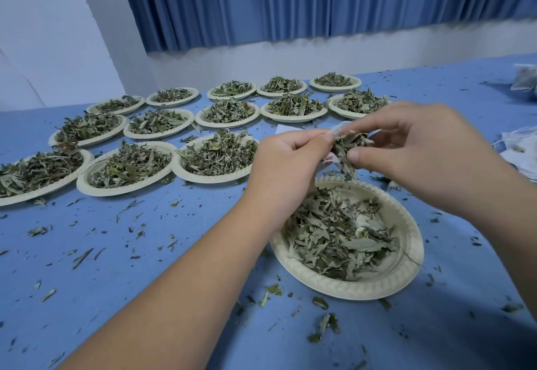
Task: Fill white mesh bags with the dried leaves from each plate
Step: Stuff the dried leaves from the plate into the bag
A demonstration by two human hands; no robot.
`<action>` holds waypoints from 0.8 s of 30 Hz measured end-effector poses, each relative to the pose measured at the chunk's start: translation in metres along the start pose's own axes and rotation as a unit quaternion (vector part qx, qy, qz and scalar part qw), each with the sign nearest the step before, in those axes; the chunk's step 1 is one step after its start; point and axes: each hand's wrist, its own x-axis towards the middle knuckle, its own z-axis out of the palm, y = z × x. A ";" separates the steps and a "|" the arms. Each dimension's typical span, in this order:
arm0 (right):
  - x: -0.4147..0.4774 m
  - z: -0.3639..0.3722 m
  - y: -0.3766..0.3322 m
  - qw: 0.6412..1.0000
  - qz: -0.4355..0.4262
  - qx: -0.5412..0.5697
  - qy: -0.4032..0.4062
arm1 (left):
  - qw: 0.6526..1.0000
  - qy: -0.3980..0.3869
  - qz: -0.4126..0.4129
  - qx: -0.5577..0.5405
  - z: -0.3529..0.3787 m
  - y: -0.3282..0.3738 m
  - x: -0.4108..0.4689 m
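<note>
A cream paper plate [406, 270] holding a thin layer of dried leaves [337, 233] sits near me on the blue table. Above its far rim, my left hand [287, 160] pinches the edge of a white mesh bag [338, 131], most of which is hidden behind my fingers. My right hand [412, 148] pinches a clump of dried leaves [347, 151] at the bag's mouth, thumb underneath. Some leaves hang down from the clump toward the plate.
Several more plates heaped with dried leaves [218, 154] stand in rows across the far left and middle of the table. A pile of white mesh bags [520, 151] lies at the right edge, another bag [526, 78] farther back. Leaf scraps litter the blue tablecloth [145, 268].
</note>
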 end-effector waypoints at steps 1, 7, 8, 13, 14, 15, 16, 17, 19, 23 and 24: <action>0.000 0.001 0.000 1.000 -0.002 0.010 0.002 | 1.000 0.000 -0.001 0.003 0.000 0.000 0.000; 0.001 0.010 0.005 0.995 0.013 0.058 0.074 | 0.999 -0.014 -0.018 -0.038 0.004 0.001 0.000; 0.001 0.010 0.005 0.995 0.007 0.061 0.076 | 0.999 -0.016 -0.018 -0.041 0.004 0.001 0.000; 0.002 0.003 0.003 0.997 -0.016 0.079 0.002 | 0.998 0.011 -0.038 -0.044 0.000 0.000 0.001; 0.002 0.003 0.004 0.996 -0.025 0.086 -0.005 | 0.998 0.013 -0.041 -0.050 -0.002 0.000 0.002; 0.003 0.003 0.003 0.994 -0.031 0.104 -0.004 | 0.998 0.012 -0.044 -0.054 -0.002 0.000 0.002; 0.003 0.004 0.003 0.992 -0.031 0.121 0.001 | 0.997 0.008 -0.045 -0.054 -0.003 0.000 0.002; 0.003 0.005 0.003 0.992 -0.031 0.126 0.008 | 0.998 0.000 -0.045 -0.053 -0.002 0.001 0.002; 0.003 0.007 0.003 0.993 -0.038 0.106 0.023 | 0.998 -0.011 -0.042 -0.051 -0.001 0.000 0.001; 0.005 0.006 0.007 0.998 -0.040 0.034 0.028 | 0.997 -0.018 -0.037 -0.064 -0.001 0.001 0.000; 0.005 0.006 0.007 0.999 -0.036 0.029 0.025 | 0.997 -0.020 -0.037 -0.068 -0.001 0.001 0.000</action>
